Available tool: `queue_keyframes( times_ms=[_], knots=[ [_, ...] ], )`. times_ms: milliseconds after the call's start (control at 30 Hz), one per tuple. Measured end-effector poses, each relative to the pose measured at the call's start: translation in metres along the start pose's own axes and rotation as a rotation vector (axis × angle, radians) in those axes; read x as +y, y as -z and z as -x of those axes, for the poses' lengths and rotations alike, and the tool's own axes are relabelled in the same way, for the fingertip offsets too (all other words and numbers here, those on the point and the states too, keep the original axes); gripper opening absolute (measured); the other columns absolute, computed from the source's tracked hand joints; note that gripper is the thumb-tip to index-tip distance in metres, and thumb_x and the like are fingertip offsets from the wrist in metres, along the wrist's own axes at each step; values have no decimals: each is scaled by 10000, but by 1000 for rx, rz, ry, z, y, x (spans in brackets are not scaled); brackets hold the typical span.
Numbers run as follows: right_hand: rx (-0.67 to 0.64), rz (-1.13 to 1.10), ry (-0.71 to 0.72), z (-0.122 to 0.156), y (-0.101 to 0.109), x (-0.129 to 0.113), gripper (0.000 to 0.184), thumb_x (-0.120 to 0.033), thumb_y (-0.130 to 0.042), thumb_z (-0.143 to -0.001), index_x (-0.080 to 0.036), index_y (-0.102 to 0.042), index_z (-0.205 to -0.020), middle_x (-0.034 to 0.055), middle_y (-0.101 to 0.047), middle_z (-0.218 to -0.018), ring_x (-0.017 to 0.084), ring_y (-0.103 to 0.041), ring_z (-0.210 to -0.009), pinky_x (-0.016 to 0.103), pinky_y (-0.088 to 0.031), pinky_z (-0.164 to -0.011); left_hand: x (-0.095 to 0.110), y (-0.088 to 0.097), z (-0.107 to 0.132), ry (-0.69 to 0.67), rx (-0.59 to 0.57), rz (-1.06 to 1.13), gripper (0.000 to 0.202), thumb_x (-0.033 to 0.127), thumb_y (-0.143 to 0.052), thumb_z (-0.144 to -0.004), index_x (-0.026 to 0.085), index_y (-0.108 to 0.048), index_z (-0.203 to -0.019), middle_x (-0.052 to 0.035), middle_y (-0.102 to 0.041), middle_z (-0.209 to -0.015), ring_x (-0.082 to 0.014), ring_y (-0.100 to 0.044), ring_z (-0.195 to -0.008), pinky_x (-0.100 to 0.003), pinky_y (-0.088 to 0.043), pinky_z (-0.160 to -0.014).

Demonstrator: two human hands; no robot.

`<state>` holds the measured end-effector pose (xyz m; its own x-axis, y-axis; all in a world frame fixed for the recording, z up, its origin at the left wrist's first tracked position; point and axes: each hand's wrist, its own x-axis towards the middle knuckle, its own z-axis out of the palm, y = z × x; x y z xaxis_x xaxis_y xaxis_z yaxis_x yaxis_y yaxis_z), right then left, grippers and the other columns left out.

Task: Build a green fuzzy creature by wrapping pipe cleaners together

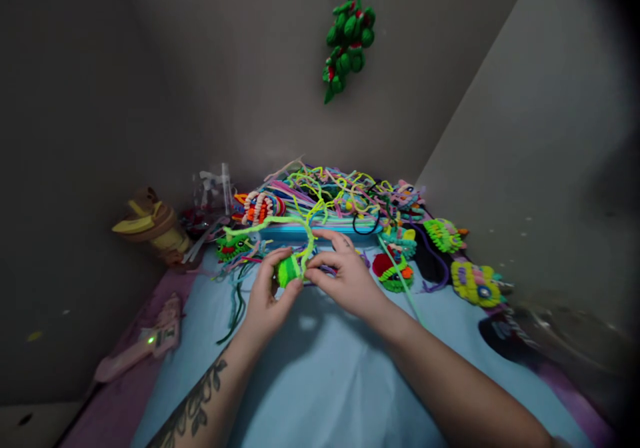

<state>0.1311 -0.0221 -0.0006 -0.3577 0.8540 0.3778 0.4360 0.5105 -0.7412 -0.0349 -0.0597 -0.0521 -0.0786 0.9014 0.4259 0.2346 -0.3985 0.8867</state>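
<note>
My left hand is closed around a small bright green coiled pipe-cleaner piece, thumb and fingers pinching it. My right hand pinches the same piece from the right, fingers pressed together at the coil. A long yellow-green pipe cleaner runs up from the coil and bends left above the hands. Both hands hover over a light blue cloth.
A heap of coloured pipe cleaners lies behind the hands. Finished pipe-cleaner figures sit at the right, another green one at the left. A pink glue gun lies at left, a brown toy beyond it. A green ornament hangs on the wall.
</note>
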Motion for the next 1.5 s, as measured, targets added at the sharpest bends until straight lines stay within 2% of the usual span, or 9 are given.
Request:
queue_keyframes(
  times_ms=[400, 567, 767, 867, 967, 1100, 1233, 1333, 1500],
  knots=[
    [-10, -153, -177, 0, -11, 5, 116, -111, -665, -696, -209, -702, -645, 81, -502, -1329, 266, -403, -1295, 438, -284, -1063, -10, -2, 6, -237, -36, -135, 501, 168, -643, -800, 265, -470, -1260, -101, -510, -1286, -260, -455, -1255, -448, -375, -1048],
    [-9, -221, -200, 0, -13, 8, 98, -129, -665, -696, -207, -700, -647, 82, -528, -1274, 264, -408, -1288, 432, -294, -1057, -8, -3, 6, -246, -54, -166, 499, 183, -631, -811, 268, -453, -1270, -97, -503, -1291, -256, -456, -1248, -449, -370, -1048],
    [-31, -269, -170, -2, -3, 4, 92, -212, -598, -767, -195, -684, -737, 95, -566, -1175, 236, -513, -1169, 377, -392, -970, -6, -2, 4, -100, -24, -102, 480, 239, -612, -830, 246, -455, -1283, -107, -486, -1308, -261, -461, -1247, -426, -378, -1038],
    [64, -304, -187, -4, 0, 7, 110, -224, -579, -767, -191, -628, -860, 78, -595, -1047, 213, -576, -1012, 350, -455, -852, -3, -2, 2, 18, 16, 3, 440, 281, -613, -831, 240, -486, -1251, -94, -506, -1285, -253, -479, -1225, -405, -387, -1025],
    [28, -306, -243, -5, 0, 10, 175, -277, -598, -768, -187, -606, -917, 56, -605, -961, 191, -585, -887, 315, -466, -751, 1, -1, 1, 119, 30, 88, 425, 322, -622, -822, 238, -513, -1224, -83, -522, -1257, -251, -496, -1196, -391, -405, -998],
    [-133, -269, -160, -5, -3, 8, 99, -282, -636, -768, -183, -640, -772, 38, -611, -885, 174, -567, -868, 293, -434, -770, 2, -2, 1, 160, 35, 106, 439, 364, -652, -785, 227, -538, -1186, -83, -530, -1224, -258, -513, -1157, -381, -424, -960],
    [-147, -222, -140, -4, -10, 5, 152, -189, -632, -759, -177, -591, -613, 4, -582, -725, 149, -539, -760, 271, -398, -718, -2, -5, 0, 209, 82, 47, 456, 378, -713, -719, 205, -549, -1107, -77, -565, -1133, -249, -537, -1085, -379, -420, -942],
    [-130, -309, -140, -4, -11, 5, 173, -199, -618, -756, -172, -583, -589, -9, -549, -687, 130, -514, -706, 253, -378, -670, -4, -5, -2, 286, 56, 113, 499, 406, -730, -696, 203, -523, -1102, -54, -591, -1044, -214, -569, -971, -346, -443, -875],
    [-248, -547, -224, -3, -6, 8, 217, -312, -634, -726, -157, -573, -588, -30, -485, -629, 95, -425, -577, 234, -305, -547, -6, -1, -5, 331, -28, 275, 586, 484, -758, -652, 208, -489, -1093, -23, -603, -949, -184, -581, -883, -296, -455, -795]
  ],
)
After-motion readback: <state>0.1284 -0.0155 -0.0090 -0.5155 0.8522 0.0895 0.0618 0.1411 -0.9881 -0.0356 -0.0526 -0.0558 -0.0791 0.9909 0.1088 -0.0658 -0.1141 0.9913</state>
